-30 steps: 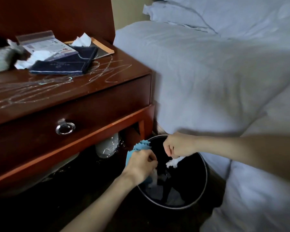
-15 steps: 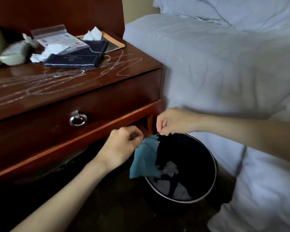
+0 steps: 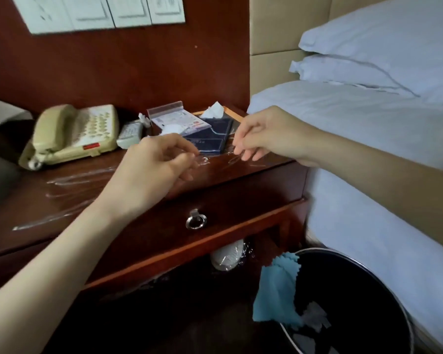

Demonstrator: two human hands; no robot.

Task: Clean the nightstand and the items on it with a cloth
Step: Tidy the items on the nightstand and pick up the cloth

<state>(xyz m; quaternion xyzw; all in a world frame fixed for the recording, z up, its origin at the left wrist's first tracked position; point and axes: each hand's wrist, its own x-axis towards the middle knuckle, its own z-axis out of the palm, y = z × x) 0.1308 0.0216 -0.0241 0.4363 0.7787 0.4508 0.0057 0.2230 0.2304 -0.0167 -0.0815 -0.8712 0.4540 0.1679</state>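
The dark red wooden nightstand has pale streaks across its top. On it sit a beige telephone, a remote control, a leaflet in a clear stand, a dark blue folder and crumpled tissue. The blue cloth hangs over the rim of the black bin on the floor. My left hand hovers over the top's front edge, fingers loosely curled, holding nothing. My right hand hovers near the folder, fingers apart, empty.
A bed with white sheets and pillows stands right beside the nightstand. White wall switches sit above. The drawer has a ring pull. A white wrapped object lies under the nightstand. Paper scraps lie in the bin.
Both hands rose from the bin to above the nightstand top. My left hand let go of the blue cloth, which now hangs on the bin's rim. The view tilted upward.
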